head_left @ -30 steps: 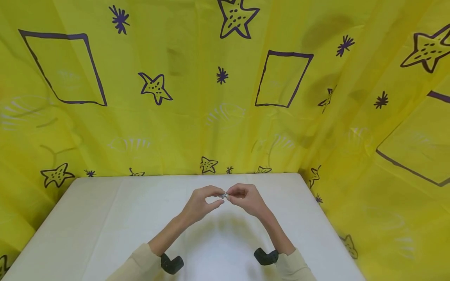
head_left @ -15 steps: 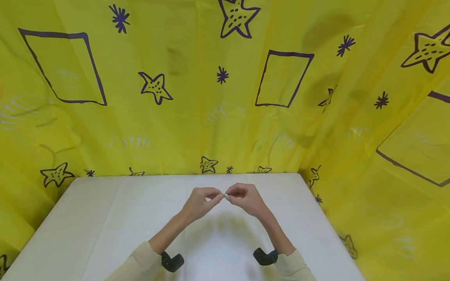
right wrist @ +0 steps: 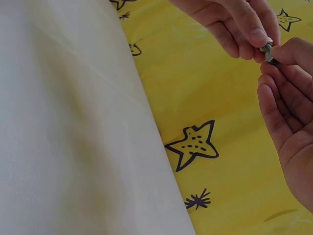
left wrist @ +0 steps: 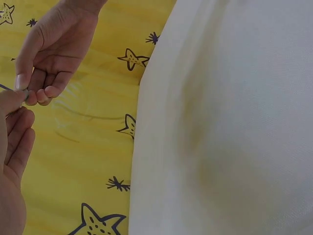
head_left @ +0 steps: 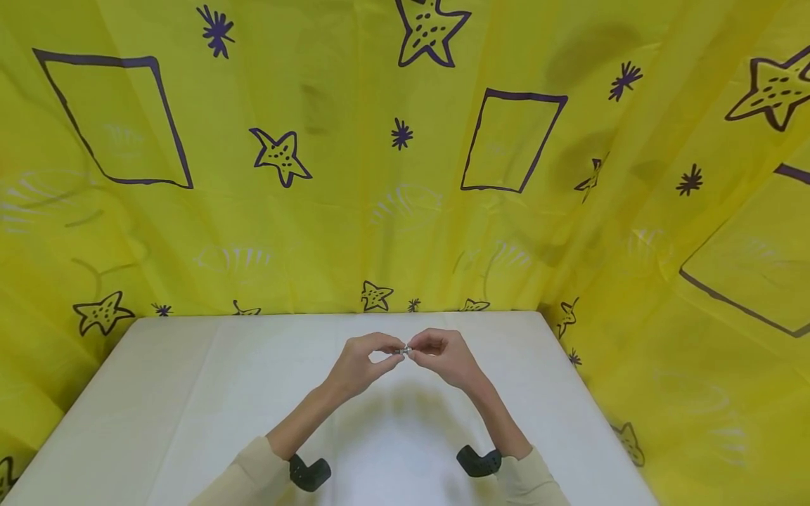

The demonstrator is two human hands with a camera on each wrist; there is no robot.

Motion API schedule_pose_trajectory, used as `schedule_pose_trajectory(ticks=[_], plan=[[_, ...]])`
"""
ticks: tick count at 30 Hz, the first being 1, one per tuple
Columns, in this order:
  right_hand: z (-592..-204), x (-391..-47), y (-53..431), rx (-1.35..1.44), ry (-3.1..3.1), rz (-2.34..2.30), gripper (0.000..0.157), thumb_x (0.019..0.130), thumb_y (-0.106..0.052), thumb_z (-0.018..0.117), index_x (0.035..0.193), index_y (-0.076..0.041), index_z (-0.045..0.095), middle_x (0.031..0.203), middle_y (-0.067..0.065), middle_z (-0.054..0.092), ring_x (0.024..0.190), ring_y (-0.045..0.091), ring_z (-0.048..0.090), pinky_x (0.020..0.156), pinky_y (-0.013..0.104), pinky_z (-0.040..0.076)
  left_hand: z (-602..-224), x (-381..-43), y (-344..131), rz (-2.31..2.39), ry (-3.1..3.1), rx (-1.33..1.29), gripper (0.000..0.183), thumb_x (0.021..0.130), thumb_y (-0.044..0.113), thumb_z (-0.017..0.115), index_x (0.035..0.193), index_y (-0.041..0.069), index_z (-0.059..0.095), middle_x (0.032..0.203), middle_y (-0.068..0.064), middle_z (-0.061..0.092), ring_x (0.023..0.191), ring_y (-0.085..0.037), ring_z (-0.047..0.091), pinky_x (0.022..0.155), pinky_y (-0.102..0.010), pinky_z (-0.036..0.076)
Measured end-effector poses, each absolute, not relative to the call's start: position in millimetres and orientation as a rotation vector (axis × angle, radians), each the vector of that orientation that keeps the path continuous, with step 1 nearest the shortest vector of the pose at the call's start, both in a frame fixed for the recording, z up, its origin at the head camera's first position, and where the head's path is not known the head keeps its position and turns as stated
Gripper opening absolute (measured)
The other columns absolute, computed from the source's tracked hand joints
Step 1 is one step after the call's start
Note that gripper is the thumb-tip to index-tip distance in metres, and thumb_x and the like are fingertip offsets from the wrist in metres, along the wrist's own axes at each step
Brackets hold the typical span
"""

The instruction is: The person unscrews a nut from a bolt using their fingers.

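A small threaded metal piece is held in the air above a white desk.
The person's left hand pinches one end between its fingers while the right hand grips the other, before a yellow curtain printed with starfish.

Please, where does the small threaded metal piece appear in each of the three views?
Head: the metal piece is below centre, between left hand and right hand.
Left wrist: far left, above mid-height, mostly hidden.
Right wrist: upper right, seen most clearly.
Shared landmark: yellow star-printed cloth.
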State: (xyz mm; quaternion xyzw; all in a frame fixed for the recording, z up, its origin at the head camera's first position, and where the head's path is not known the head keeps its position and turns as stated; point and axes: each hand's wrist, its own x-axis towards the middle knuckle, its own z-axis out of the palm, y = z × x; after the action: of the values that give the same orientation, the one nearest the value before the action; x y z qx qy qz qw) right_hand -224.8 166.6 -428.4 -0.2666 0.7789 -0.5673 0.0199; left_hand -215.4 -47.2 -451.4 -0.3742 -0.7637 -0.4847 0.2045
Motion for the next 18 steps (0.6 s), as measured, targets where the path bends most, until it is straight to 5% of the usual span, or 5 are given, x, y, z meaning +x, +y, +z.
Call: schedule_pose_trajectory(ticks=[8, 18], plan=[[-427.4, -222.8, 166.1, -0.827, 2.414, -1.747, 0.01, 0.091, -0.001, 0.07, 0.1, 0.003, 0.073, 0.095, 0.012, 0.072, 0.083, 0.019, 0.067, 0.077, 0.027, 0.058, -447.4, -213.5, -48.8, -1.359, -2.22, -1.007, 0.009, 0.092, 0.007, 0.072, 0.099, 0.002, 0.074, 0.093, -0.005, 0.075, 0.081, -0.013, 0.071, 0.077, -0.026, 0.058], [-428.4, -224.4, 166.4, -0.853, 2.415, -1.748, 0.01, 0.091, -0.001, 0.07, 0.1, 0.003, 0.073, 0.096, 0.012, 0.071, 0.083, 0.02, 0.067, 0.078, 0.027, 0.058, -450.0, -214.2, -49.7, -1.336, -2.183, -1.045, 0.028, 0.083, 0.0, 0.079, 0.11, 0.0, 0.071, 0.104, -0.008, 0.073, 0.092, -0.02, 0.07, 0.084, -0.028, 0.057]])
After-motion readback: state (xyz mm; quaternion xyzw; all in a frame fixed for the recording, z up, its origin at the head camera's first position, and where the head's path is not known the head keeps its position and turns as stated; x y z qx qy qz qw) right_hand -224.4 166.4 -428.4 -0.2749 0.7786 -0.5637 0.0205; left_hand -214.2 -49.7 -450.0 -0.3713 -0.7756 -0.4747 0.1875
